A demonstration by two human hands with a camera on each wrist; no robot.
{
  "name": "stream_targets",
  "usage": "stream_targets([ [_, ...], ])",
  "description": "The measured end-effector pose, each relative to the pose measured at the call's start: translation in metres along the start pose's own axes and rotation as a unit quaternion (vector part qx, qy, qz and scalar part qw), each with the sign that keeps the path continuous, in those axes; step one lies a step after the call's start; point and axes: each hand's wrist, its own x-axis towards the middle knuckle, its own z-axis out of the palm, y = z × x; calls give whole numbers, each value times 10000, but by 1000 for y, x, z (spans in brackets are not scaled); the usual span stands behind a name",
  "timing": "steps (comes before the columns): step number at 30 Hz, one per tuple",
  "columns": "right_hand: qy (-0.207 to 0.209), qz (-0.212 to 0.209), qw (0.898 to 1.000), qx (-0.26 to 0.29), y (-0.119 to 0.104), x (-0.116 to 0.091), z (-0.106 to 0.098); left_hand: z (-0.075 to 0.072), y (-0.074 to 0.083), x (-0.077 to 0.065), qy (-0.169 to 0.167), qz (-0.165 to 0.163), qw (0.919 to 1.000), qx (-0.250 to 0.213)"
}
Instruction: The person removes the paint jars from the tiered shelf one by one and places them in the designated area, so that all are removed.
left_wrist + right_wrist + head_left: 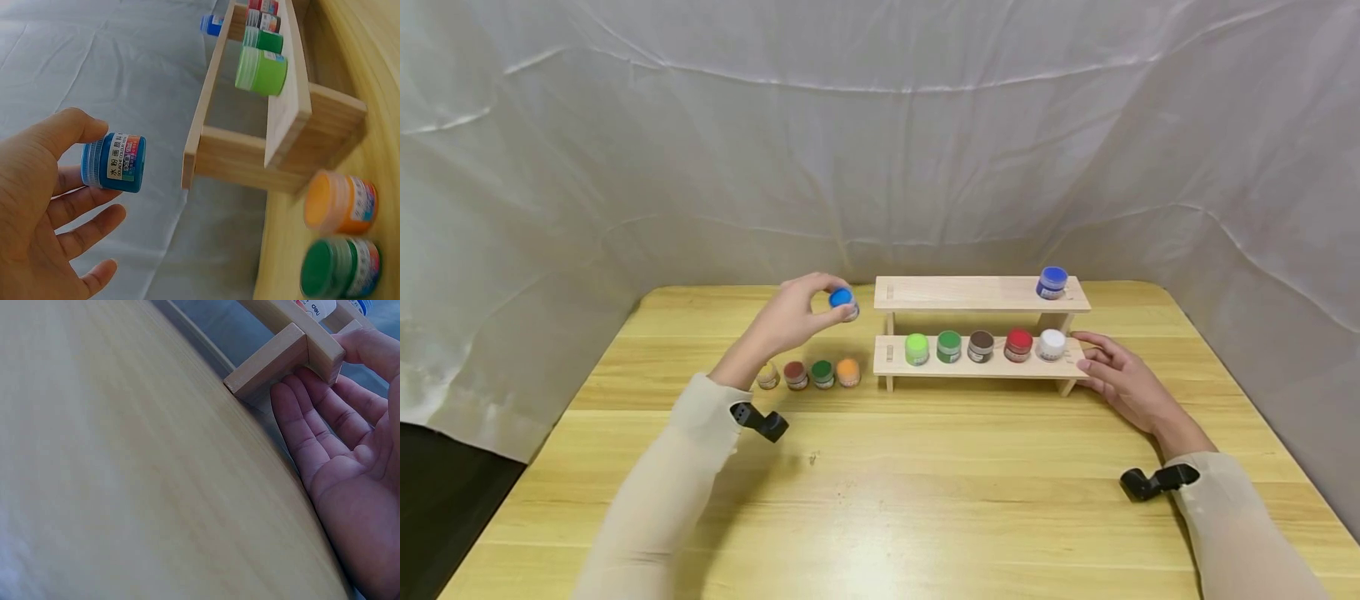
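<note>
My left hand [790, 317] pinches a blue gouache paint jar [122, 162] between thumb and fingers, in the air just left of the rack's upper shelf. At the rack's right end, my right hand [350, 450] grips the lower shelf, thumb above and fingers beneath. This two-tier wooden rack [955, 293] carries a dark blue jar [1052, 283] at the upper right. Along the lower tier stand a light green jar [917, 349], a green jar [949, 347], a brown jar [981, 347], a red jar [1018, 345] and a white jar [1051, 345].
On the table [925, 500], left of the rack, a row holds a beige jar [767, 376], a reddish-brown jar [795, 375], a dark green jar [823, 374] and an orange jar [848, 372]. A grey cloth [865, 167] hangs behind the table.
</note>
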Motion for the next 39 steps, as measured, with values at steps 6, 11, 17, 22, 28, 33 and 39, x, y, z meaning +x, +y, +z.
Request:
stream_targets([
  [6,10,24,10000,-32,-2,-1,0,-8,-13,-17,4,-221,9998,-8],
  [11,2,7,10000,9,-2,-1,0,-12,-22,-30,44,-424,9991,-29],
  [17,5,-12,10000,53,-2,-2,-1,-16,-33,-41,64,-553,9984,14],
  [22,5,-10,10000,75,-2,-2,0,-19,-42,-51,123,-613,9980,96],
  [28,-28,-32,9999,92,-1,-2,-1,-22,-55,-65,241,-815,9963,90],
  [33,-28,-46,9999,101,-1,-2,-1,-23,-67,-76,337,-955,9948,46],
  [39,-15,-13,9999,146,-1,-2,-1,-24,-80,-88,500,-1112,9925,10],
])
